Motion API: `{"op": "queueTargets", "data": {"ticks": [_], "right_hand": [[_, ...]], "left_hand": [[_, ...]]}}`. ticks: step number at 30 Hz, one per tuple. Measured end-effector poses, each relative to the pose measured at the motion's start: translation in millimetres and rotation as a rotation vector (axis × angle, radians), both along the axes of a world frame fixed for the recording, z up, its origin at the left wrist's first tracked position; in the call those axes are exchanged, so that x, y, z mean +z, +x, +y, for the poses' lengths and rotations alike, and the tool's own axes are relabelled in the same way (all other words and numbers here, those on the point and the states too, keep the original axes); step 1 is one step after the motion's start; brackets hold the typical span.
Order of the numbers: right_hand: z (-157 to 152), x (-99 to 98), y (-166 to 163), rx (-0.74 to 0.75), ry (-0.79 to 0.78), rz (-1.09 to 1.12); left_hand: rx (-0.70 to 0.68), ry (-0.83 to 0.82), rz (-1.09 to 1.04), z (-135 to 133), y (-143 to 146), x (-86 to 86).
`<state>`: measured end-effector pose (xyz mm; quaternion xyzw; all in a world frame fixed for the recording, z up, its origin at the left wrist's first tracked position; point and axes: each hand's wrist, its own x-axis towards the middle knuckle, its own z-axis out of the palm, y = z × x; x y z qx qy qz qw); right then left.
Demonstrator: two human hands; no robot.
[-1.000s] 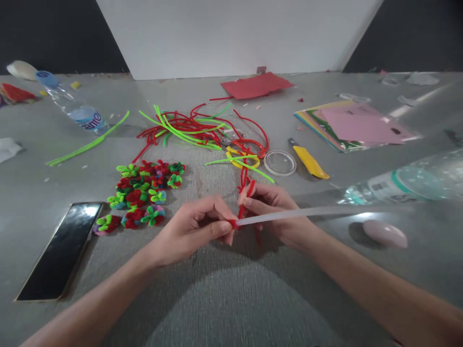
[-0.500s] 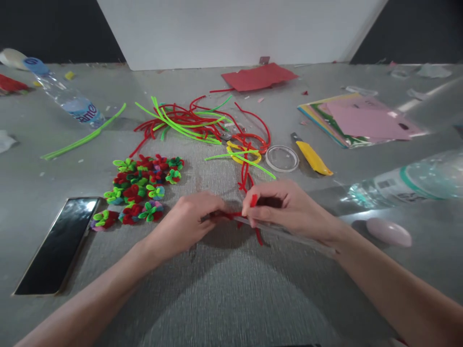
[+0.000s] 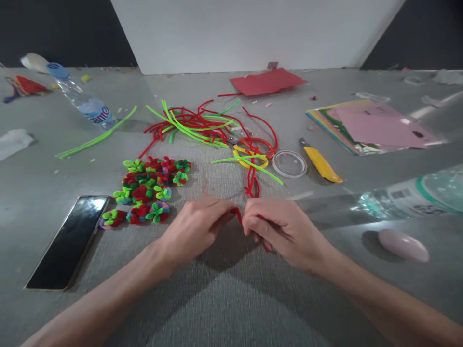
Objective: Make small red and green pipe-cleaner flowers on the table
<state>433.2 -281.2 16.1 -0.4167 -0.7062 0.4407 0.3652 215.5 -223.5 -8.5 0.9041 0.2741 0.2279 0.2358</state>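
Note:
Between my two hands runs a red pipe cleaner (image 3: 238, 214), bent and partly hidden by the fingers. My left hand (image 3: 198, 229) is closed, pinching its left end between thumb and fingertips. Around the rest of it my right hand (image 3: 285, 231) is closed, with a bit of red showing below its fingers. A pale, thin strip (image 3: 302, 195) pokes out behind the right hand; whether that hand holds it I cannot tell. Twisted red pipe cleaners (image 3: 252, 185) lie just beyond my hands, by yellow-and-orange-handled scissors (image 3: 249, 155). Small pipe-cleaner flowers (image 3: 142, 194) sit left of my left hand.
A heap of red and green pipe cleaners (image 3: 195, 124) lies farther back. To the right are a tape roll (image 3: 274, 166), yellow cutter (image 3: 323, 166), paper stack (image 3: 379, 126), plastic bottle (image 3: 401, 190) and computer mouse (image 3: 403, 245). A phone (image 3: 67, 246) and water bottle (image 3: 85, 101) are left.
My hands have turned, and the right fingers now wrap the red pipe cleaner. The long clear strip seen under my right wrist no longer shows there. The view has shifted slightly left.

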Motion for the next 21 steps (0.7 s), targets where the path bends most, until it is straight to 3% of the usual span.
{"op": "queueTargets", "data": {"ticks": [3,7,11,13,17,21], "right_hand": [[-3.5,-4.0,-7.6,-0.007,0.053,0.013],[-3.8,-12.6,-11.0,-0.052,-0.183,0.193],[1.6,-22.3,-7.4,-0.110,-0.384,0.373],[4.7,-23.8,-4.4,-0.083,-0.433,0.433],[9.9,-17.5,4.9,0.022,-0.432,0.452],[14.1,-9.7,15.6,0.158,-0.462,0.377]], "left_hand": [[0.075,0.042,-0.035,-0.2,-1.0,2.6],[0.184,-0.019,-0.158,-2.9,-1.2,11.1],[0.181,-0.126,-0.274,-6.1,-1.0,17.0],[0.112,-0.152,-0.311,-7.3,-1.6,17.2],[-0.193,-0.189,-0.354,-8.4,-3.7,16.4],[-0.360,-0.159,-0.220,-5.8,-4.2,17.0]]}}
